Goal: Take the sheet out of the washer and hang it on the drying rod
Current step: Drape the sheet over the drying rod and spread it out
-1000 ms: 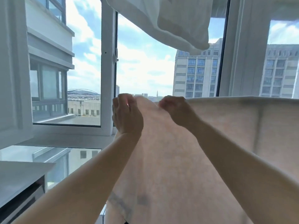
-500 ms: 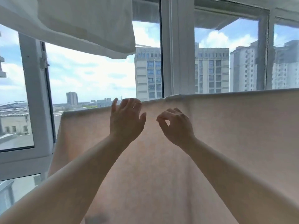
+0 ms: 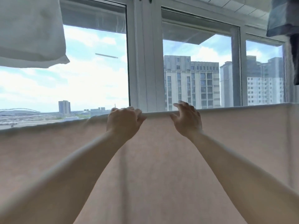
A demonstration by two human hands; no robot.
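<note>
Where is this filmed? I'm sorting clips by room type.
Probably an enclosed high-rise balcony used for drying laundry. A sheet hangs in front of tall windows, more laundry hangs overhead, and tower blocks outside sit at eye level.

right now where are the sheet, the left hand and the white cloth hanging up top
sheet (image 3: 161,167): head view, bare middle between the forearms
left hand (image 3: 123,121): head view, back of hand
white cloth (image 3: 30,33): head view, middle of its face

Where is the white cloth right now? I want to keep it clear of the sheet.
In the head view the white cloth hangs at top left, against the window, above the pink sheet.
</note>
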